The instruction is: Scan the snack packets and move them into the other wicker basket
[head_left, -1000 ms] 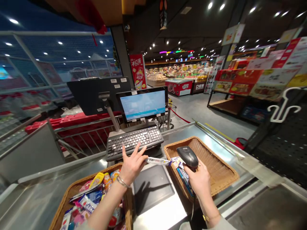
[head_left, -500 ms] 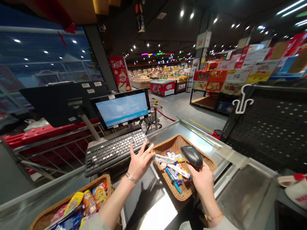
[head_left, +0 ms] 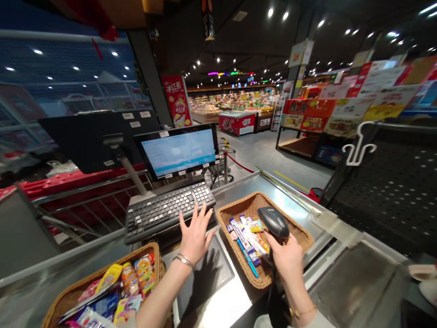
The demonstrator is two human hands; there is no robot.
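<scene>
My right hand point(head_left: 288, 255) is wrapped round the handle of a black barcode scanner point(head_left: 273, 222), held over a wicker basket point(head_left: 261, 281). Inside that basket lie several small wrapped snacks point(head_left: 253, 225) and a blue pen-like stick point(head_left: 247, 258). My left hand point(head_left: 196, 234) has its fingers spread, with nothing in it. It hovers at the front edge of a black keyboard point(head_left: 167, 207), near the number keys; whether a fingertip touches the keyboard I cannot tell. Behind the keyboard stands a lit monitor point(head_left: 179, 152).
A second wicker basket point(head_left: 56, 303) with colourful packaged sweets point(head_left: 131, 278) sits at the lower left. The metal counter point(head_left: 239, 182) runs along the far side. On the right stands a black perforated panel point(head_left: 403, 182) with a white hook point(head_left: 358, 143).
My left hand has moved left, away from the small basket, and a white tube-shaped packet has left its fingers. My right hand still holds the scanner over the basket.
</scene>
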